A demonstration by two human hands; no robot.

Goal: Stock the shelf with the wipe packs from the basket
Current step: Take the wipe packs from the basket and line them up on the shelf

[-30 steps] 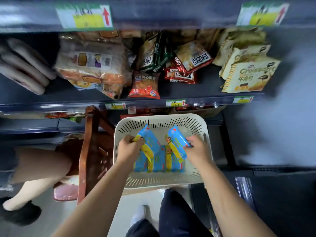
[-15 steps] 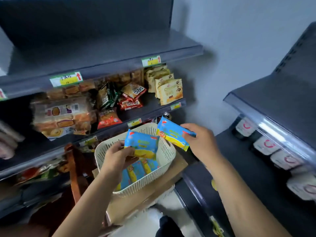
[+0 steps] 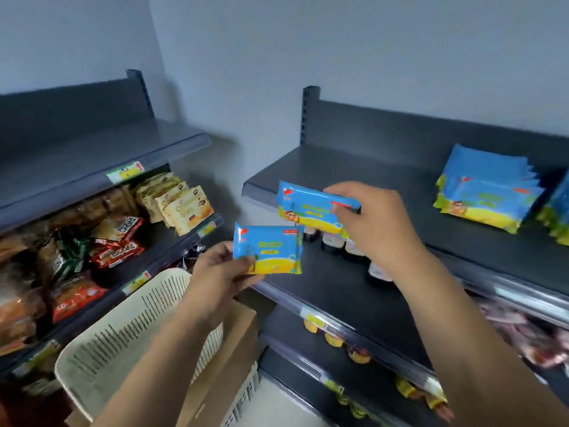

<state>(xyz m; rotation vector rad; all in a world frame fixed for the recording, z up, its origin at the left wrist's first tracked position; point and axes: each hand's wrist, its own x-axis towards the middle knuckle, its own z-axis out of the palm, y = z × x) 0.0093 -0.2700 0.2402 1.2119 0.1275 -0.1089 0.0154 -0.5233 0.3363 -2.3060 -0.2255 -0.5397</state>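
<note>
Two wipe packs are in the air, one per hand.

Head view (the only view):
- Left hand (image 3: 215, 272): thumb on the printed face and fingers curled behind, pinching the lower-left corner of the lower pack (image 3: 268, 249). The pack is upright, face to camera, above and just right of the basket (image 3: 129, 328) rim.
- Right hand (image 3: 378, 223): fingers and thumb closed on the right end of the upper pack (image 3: 311, 206). The pack is tilted, with its left end over the front lip of the top shelf (image 3: 369, 174). I cannot tell whether it touches the shelf.
- Stacked packs (image 3: 483, 192) with the same blue-and-yellow print lean on that shelf, well to the right. A second stack (image 3: 558, 211) sits at the frame edge. Bare shelf lies between them and the held packs.
- The basket sits on a cardboard box (image 3: 237, 328). Its inside is hidden, so the remaining count is unknown.
- Snack packets (image 3: 117, 241) fill the left unit. Small jars (image 3: 332, 241) stand one level below the top shelf.

Judgement: this looks like the carry-to-shelf step, with nothing placed yet.

To do it well:
- Bring the upper pack in first, right up beside the existing stack.
- Match the stack's print side and lean, so the row reads as one.
- Let go only once the bottom edge rests well behind the lip; the packs look soft and likely to flop.
- Follow with the lower pack against the first.
- Expect the corner pinch to let a pack swing, so steady it before release.
</note>
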